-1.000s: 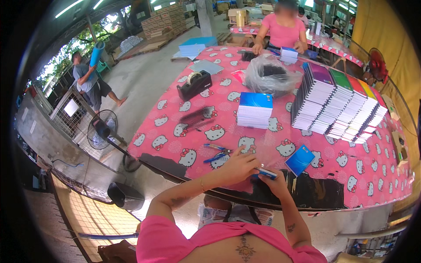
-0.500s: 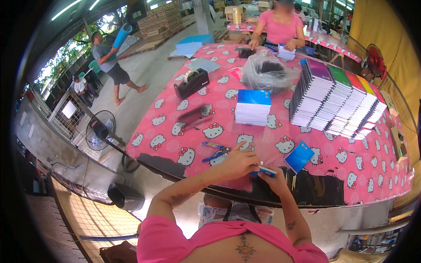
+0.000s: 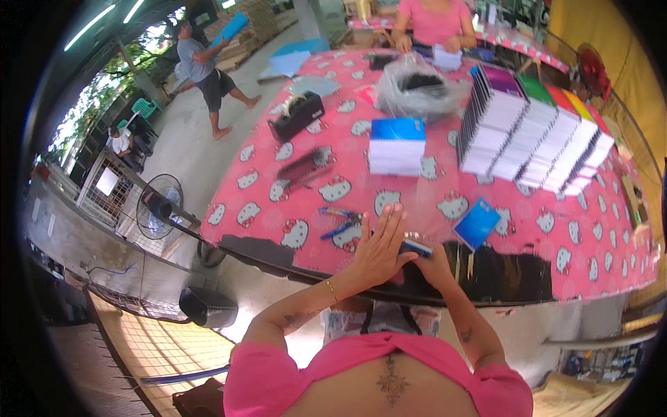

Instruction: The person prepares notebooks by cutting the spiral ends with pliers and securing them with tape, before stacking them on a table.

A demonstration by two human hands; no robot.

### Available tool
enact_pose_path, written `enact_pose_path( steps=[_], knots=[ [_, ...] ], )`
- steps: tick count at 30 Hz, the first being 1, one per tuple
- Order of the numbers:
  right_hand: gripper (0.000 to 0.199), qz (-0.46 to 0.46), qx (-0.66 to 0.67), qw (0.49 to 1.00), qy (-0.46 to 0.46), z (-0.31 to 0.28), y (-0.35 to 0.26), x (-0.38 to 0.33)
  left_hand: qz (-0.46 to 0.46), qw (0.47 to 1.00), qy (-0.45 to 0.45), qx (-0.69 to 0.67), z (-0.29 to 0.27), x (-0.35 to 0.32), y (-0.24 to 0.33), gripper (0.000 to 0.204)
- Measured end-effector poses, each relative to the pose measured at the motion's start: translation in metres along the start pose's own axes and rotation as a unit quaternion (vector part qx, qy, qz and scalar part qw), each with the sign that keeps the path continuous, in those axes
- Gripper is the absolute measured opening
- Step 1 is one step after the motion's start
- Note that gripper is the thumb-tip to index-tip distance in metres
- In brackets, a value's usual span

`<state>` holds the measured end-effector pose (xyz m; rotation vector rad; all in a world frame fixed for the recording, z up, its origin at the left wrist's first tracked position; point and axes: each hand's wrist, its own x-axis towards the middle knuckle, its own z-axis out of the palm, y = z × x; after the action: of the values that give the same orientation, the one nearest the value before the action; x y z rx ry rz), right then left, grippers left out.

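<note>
The left hand [image 3: 381,244] lies flat with fingers spread and straight, pressing down at the near edge of the tabletop [image 3: 556,229]. Just beside it, the right hand [image 3: 432,258] is closed around a small blue booklet [image 3: 415,246], which rests between the two hands, right at the table's dark front rim. Blue-handled scissors [image 3: 339,222] lie just left of the left hand. A loose blue card [image 3: 476,224] sits near the right hand. Farther out stand a stack of blue-topped pads [image 3: 397,146] and a long row of notebooks [image 3: 535,139], with bare pink cloth between them and the hands.
</note>
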<state>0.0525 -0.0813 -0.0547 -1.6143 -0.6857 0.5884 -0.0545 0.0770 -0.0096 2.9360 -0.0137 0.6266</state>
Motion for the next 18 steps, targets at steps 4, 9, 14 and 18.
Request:
enact_pose_path(
  steps=[4, 9, 14, 18],
  knots=[
    [0.026, -0.066, 0.052, 0.996, 0.017, 0.006, -0.007, -0.003, -0.012, 0.999, -0.044, -0.014, 0.012, -0.026, 0.012, 0.081],
    [0.025, -0.057, 0.035, 0.998, -0.017, -0.002, -0.008, -0.003, 0.014, 0.958, -0.274, -0.077, -0.034, 0.028, -0.028, 0.063],
    [0.025, -0.071, 0.037, 0.996, -0.035, -0.002, -0.006, -0.002, 0.071, 0.996, -0.025, 0.043, -0.012, 0.015, -0.011, 0.067],
    [0.023, -0.061, 0.038, 0.997, -0.005, 0.001, 0.004, 0.002, 0.059, 0.997, -0.020, -0.035, 0.018, -0.027, 0.010, 0.075]
  ],
)
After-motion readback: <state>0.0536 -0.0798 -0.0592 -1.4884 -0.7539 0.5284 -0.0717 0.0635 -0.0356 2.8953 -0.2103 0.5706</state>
